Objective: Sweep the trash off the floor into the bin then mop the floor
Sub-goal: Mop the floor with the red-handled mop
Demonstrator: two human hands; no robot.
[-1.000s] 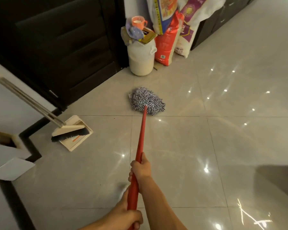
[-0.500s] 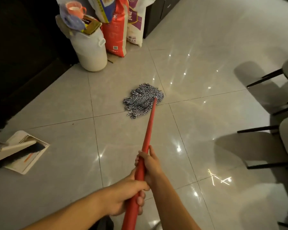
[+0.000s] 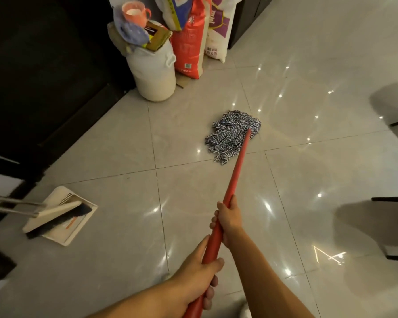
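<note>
Nearest me, the left hand [image 3: 198,271] is wrapped round the near end of the red mop handle [image 3: 237,166]. The right hand [image 3: 229,220] grips it further along, a spaced hold that gives leverage for pushing. The handle slants away to the mop head [image 3: 232,134], its striped strings spread flat on the glossy floor [image 3: 124,260] to wipe a broad patch. Off left, the broom [image 3: 53,212] rests in its dustpan [image 3: 62,237], parked out of the way, so sweeping looks finished. Beyond, a white tub [image 3: 153,74] and sacks [image 3: 189,42] stand together.
</note>
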